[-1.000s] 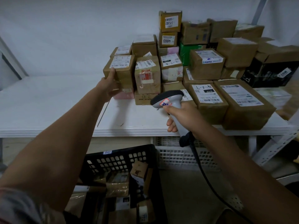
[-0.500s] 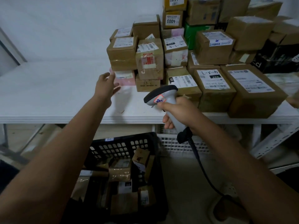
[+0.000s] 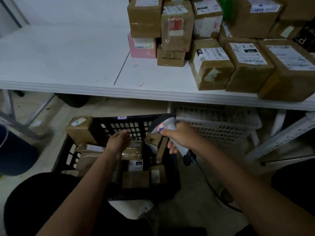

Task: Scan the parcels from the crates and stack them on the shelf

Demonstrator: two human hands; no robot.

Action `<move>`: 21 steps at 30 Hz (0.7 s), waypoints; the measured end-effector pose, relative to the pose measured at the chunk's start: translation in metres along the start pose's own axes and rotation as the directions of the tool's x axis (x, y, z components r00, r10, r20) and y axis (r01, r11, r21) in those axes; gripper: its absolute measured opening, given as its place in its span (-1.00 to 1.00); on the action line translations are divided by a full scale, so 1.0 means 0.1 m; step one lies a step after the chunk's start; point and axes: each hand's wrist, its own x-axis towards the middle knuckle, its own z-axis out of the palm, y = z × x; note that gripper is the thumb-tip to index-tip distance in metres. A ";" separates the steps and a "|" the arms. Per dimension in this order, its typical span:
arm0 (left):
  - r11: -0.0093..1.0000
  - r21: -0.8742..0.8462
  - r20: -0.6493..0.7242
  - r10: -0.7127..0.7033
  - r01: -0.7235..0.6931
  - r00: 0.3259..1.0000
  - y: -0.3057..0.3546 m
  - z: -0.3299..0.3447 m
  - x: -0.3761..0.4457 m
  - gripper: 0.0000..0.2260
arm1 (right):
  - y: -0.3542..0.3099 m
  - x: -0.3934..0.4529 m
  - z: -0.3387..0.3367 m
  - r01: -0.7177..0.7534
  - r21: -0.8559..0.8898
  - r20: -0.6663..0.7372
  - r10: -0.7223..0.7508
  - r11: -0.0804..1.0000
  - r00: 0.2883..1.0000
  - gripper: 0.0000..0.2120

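Now the left hand (image 3: pixel 119 143), fingers loosely spread and empty, hovers over parcels (image 3: pixel 134 178) inside the black crate (image 3: pixel 117 126). Right hand (image 3: pixel 180 137) grips scanner (image 3: pixel 163 125) above the crate's right rim.

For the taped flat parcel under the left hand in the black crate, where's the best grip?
Probably from above, across its short width: the flat parcel lies face up atop others in the crate, so its edges look reachable. The left hand hovers open over it.
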 end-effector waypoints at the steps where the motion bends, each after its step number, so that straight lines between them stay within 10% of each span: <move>1: 0.997 0.010 -0.010 -0.078 0.078 0.997 -0.15 -0.05 0.07 -0.89 | 0.05 0.03 0.03 -0.021 -0.015 -0.003 0.021 1.000 1.000 -0.52; 21: 0.897 -0.191 -0.170 -0.430 0.398 0.887 -1.06 0.16 1.05 -0.55 | 0.59 0.79 0.25 -0.295 0.025 0.057 0.294 0.955 0.954 -0.63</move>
